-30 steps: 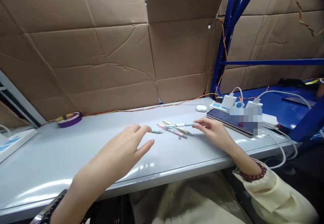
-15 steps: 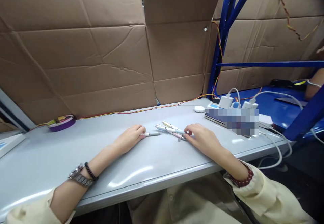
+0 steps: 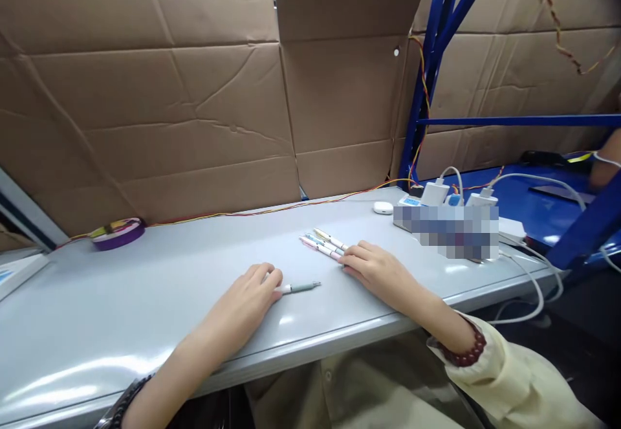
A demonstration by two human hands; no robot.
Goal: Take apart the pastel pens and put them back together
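On the grey table my left hand (image 3: 255, 293) is closed round one end of a white and grey-green pen (image 3: 303, 287), which points to the right. My right hand (image 3: 381, 270) lies farther right, its fingers closed over the near ends of three pens. These lie side by side at a slant: a pink and white pen (image 3: 321, 248), a blue and white pen (image 3: 326, 242) and a yellow and white pen (image 3: 330, 239). Their right-hand ends are hidden under my fingers.
A purple tape roll (image 3: 118, 234) sits at the back left. To the right are a white earbud case (image 3: 383, 208), plugged-in chargers (image 3: 434, 194), white cables (image 3: 533, 293) and a blue metal frame (image 3: 423, 92). Cardboard (image 3: 208, 105) walls the back. Another person's arm (image 3: 606, 160) shows far right.
My left hand has drawn its pen toward the table's front edge. My right hand has shifted slightly left, and the crossed pens now lie nearly parallel.
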